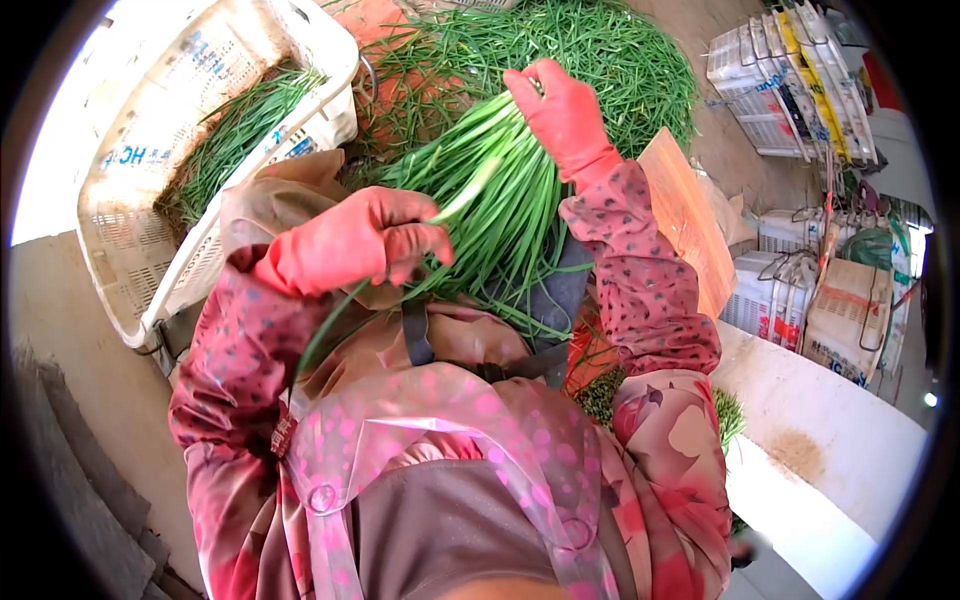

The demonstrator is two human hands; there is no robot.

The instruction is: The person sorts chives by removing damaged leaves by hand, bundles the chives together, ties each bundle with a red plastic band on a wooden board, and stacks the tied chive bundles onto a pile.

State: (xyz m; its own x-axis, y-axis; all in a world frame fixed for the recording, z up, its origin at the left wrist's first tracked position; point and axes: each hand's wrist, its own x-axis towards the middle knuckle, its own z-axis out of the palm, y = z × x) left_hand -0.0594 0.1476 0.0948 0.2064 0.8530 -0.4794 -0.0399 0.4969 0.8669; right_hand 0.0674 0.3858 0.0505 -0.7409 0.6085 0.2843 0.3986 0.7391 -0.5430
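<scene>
A bunch of long green chives (515, 210) spreads over my lap, pale ends up and leaves trailing down. My right hand (565, 118), in a red rubber glove, grips the pale ends at the top of the bunch. On the bunch's left side my left hand (355, 242), gloved the same way, is closed with its fingers curled. A slightly blurred pale chive stalk (470, 192) runs out from between its thumb and fingers, and a long leaf (330, 330) hangs below that hand.
Ahead lies a large heap of loose chives (600, 50). To the left a white plastic basket (125, 215) holds more chives. An orange-brown board (685, 220) stands by my right forearm. White crates (760, 90) are stacked farther right, beyond a pale ledge (830, 420).
</scene>
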